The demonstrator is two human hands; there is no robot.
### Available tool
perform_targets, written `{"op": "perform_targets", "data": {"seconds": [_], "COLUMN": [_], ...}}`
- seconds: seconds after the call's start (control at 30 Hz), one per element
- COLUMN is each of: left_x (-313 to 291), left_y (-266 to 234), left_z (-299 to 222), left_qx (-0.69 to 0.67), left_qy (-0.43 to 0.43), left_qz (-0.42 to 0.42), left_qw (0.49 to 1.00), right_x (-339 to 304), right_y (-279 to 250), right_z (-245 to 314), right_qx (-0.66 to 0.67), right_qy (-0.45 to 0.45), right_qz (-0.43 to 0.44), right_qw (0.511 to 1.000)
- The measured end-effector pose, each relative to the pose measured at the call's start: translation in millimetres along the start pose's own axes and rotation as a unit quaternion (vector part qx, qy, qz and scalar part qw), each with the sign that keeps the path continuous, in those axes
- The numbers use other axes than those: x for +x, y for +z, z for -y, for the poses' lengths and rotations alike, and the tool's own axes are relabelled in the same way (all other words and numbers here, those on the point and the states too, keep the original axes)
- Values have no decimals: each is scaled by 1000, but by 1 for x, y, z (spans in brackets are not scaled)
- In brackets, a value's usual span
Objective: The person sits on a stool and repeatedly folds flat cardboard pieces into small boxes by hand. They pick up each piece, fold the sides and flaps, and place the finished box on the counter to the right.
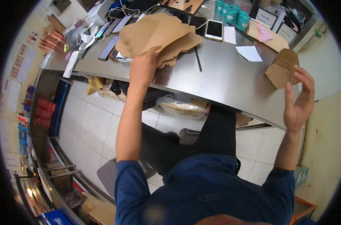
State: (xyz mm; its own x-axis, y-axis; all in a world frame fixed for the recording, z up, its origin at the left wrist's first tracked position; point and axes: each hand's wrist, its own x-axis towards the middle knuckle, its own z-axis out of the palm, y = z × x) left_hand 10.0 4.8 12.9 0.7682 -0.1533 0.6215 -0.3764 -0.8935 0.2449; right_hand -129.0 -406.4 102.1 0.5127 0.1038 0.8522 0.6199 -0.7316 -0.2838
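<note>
My left hand [143, 67] grips the near edge of a loose bunch of flat brown kraft paper cutouts [155, 35] with scalloped edges. The bunch fans apart on its right side, over the left part of the metal desk [223, 82]. At the desk's right end lies a smaller stack of brown kraft paper pieces [281, 69] with angled edges. Beside that stack is my right hand [299, 103], its thumb and fingers apart and the fingertips close to the edge. Whether they touch it I cannot tell.
A black pencil [198, 59] lies right of the cutouts. Farther back are a white phone [214, 30], a white paper piece [249, 53] and teal spools [236, 17]. Phones and cables crowd the back left. Below the desk stands a plastic-wrapped bundle [183, 107].
</note>
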Motion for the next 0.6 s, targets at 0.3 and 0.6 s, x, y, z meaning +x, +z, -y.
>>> {"op": "perform_targets", "data": {"seconds": [0.3,0.6], "left_x": [19,-6], "left_y": [-29,-142], "left_z": [9,10], "left_qx": [100,-35], "left_qy": [-23,-42], "left_qz": [-115,-401], "left_qw": [988,914], "right_x": [0,23], "right_y": [20,9], "right_z": [128,249], "right_qx": [778,661], "right_qy": [21,445], "right_qz": [140,-274], "right_qw": [612,539]}}
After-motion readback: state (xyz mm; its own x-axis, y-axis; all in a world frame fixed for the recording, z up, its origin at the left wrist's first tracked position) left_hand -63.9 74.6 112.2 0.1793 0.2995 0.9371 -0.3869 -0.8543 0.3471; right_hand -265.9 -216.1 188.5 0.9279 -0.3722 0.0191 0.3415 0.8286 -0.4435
